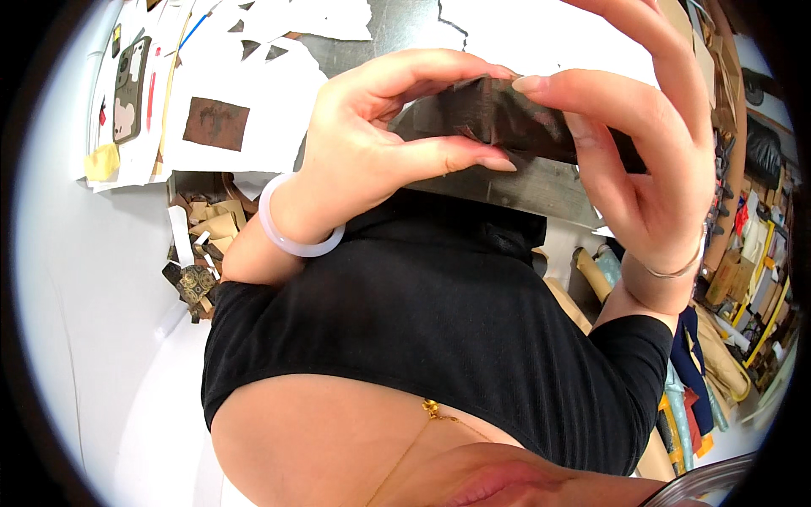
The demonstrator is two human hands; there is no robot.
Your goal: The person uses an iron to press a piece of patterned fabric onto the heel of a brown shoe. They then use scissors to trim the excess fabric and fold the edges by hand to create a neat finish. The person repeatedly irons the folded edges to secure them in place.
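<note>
where the table's left side ends, one yellow piece (pixel 102 161) sits close to the near edge, with one phone (pixel 133 89) beyond it, one red stick (pixel 151 100) just beside that, and one blue stick (pixel 193 31) farther off. one brown square (pixel 217 124) lies on white paper (pixel 279 127), a stretch of bare sheet between it and the left hand (pixel 372 135). below the edge, one heap of scraps (pixel 203 245) sits by the left forearm, which wears one pale bangle (pixel 308 250). two hands grip one glossy dark piece (pixel 469 106), held up over the grey surface (pixel 541 193) near its front edge: the left curls thumb and fingers around one end, the right hand (pixel 650 144) pinches farther along. crowded shelves (pixel 752 270) stand at far right.
</note>
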